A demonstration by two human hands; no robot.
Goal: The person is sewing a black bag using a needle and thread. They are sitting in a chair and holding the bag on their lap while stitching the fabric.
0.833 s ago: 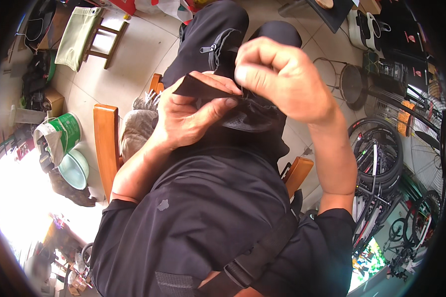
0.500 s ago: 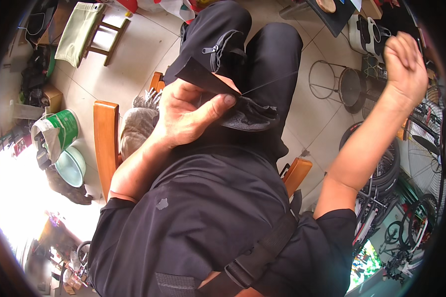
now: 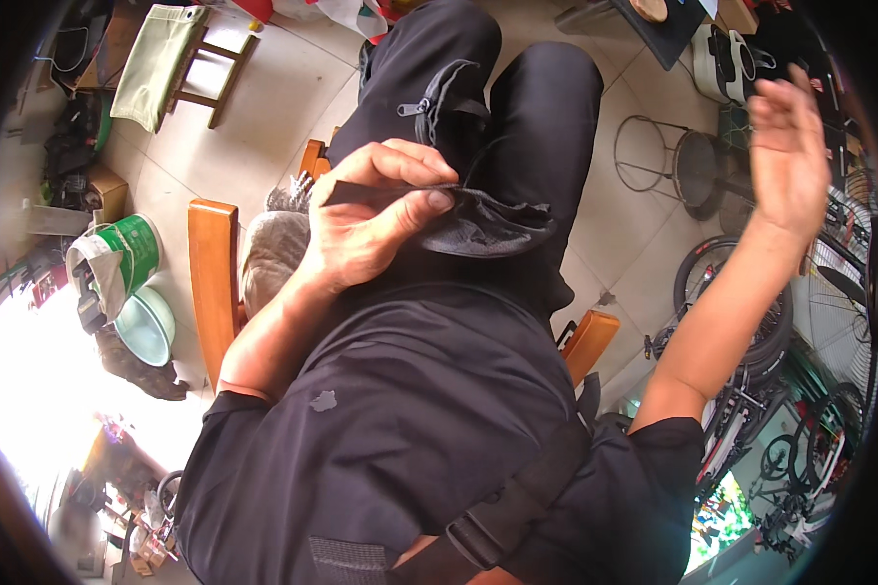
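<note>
Between the thumb and fingers of my left hand [image 3: 366, 214] the edge of a black cloth piece [image 3: 488, 226] is pinched above my lap. Its flap sticks out to the left of the thumb, and the rest hangs in folds to the right. Just beyond it, a curved dark zipper strip [image 3: 429, 112] with a grey pull lies over my left thigh. My right hand [image 3: 790, 156] is raised far out to the right, away from the cloth. Motion blurs its fingers, which look partly stretched; whether they hold anything is unclear. No thread can be made out now.
Wooden chair arms [image 3: 214, 283] flank me. At left are a folding stool [image 3: 161, 68], a green bucket [image 3: 132, 249] and a pale basin [image 3: 146, 327]. At right stand a round wire stand [image 3: 644, 156], a bicycle wheel [image 3: 688, 273] and a large fan [image 3: 839, 322].
My right hand has turned and its fingers have stretched from a closed shape. The thread that ran from the cloth no longer shows. The cloth flap in my left hand has tipped flatter.
</note>
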